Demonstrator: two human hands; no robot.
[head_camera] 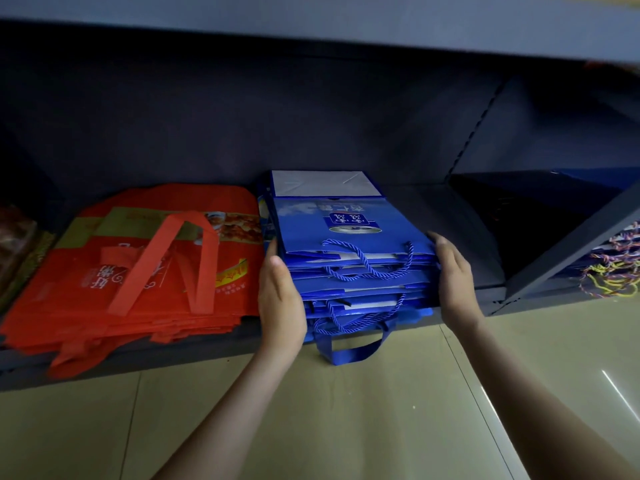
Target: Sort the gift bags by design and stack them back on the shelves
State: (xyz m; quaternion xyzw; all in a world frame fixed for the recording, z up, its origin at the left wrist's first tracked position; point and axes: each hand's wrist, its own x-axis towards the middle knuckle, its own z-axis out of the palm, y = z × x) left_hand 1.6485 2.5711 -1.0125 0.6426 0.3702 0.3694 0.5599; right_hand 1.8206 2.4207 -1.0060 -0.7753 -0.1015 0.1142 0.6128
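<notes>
A stack of flat blue gift bags [349, 237] with blue rope handles lies on the low dark shelf [460, 268], its front edge level with the shelf's lip. My left hand [280, 296] presses against the stack's left side and my right hand [450, 271] against its right side, so the stack is held between both palms. A blue ribbon handle [349, 351] hangs over the shelf edge below it. To the left lies a pile of flat red fabric bags [138, 271] with red strap handles, touching the blue stack.
Dark patterned bags [17, 247] sit at the far left of the shelf. A slanted upright [561, 251] divides off the right bay, where dark bags with multicoloured cord handles [616, 271] lie. Another shelf board [311, 26] hangs overhead. Pale tiled floor [346, 410] lies below.
</notes>
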